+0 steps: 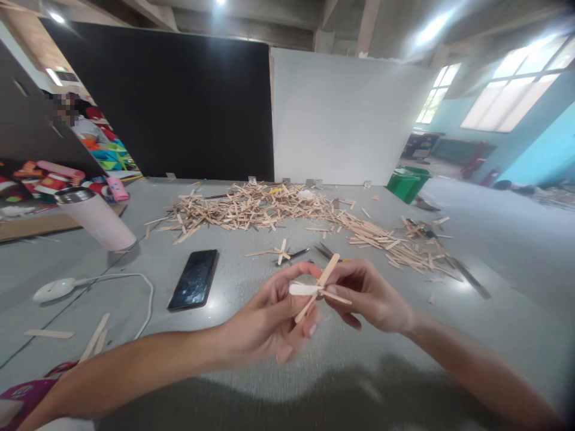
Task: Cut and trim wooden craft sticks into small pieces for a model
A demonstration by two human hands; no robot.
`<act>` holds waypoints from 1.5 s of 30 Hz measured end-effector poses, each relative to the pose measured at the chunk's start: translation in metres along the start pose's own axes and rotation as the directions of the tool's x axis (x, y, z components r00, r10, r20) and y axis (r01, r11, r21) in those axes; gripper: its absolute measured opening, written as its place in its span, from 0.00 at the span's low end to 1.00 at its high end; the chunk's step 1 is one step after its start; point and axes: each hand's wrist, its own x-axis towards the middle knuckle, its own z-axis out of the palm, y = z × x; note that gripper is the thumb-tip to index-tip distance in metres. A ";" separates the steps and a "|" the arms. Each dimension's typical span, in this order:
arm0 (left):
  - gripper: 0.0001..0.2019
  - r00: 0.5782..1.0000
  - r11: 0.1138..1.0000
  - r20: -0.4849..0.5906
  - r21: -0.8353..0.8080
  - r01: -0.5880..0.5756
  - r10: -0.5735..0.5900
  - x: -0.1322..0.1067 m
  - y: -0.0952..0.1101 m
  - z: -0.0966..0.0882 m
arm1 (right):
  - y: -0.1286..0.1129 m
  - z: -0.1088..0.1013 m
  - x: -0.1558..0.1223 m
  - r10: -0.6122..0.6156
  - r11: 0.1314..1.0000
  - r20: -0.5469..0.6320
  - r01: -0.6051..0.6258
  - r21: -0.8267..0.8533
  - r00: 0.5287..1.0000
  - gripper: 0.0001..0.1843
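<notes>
Between my two hands is a small cross-shaped piece made of popsicle sticks (329, 270), held above the grey table. The fingers of my left hand (283, 308) are closed on its left side, around a pale, wide-ended stick. My right hand (363, 293) pinches it near the middle, where the sticks meet; the fingertips partly hide that joint. Just beyond my hands, a similar crossed-stick piece (283, 252) lies on the table by a dark pen-like tool (299, 255). Beside that tool, scissors (324, 251) are partly covered by my right hand.
A large heap of loose popsicle sticks (238, 206) spreads across the back, continuing right (377, 233). A black phone (194, 279), a pink tumbler (96, 218) and a white corded device (54, 290) stand or lie left. Black and white panels rise behind; a green bin (406, 184) is at right.
</notes>
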 end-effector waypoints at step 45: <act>0.14 0.974 0.786 -0.201 0.616 0.045 0.102 -0.007 0.003 0.009 | -0.007 0.002 0.000 0.060 0.943 -0.146 -0.104 -0.316 0.988 0.20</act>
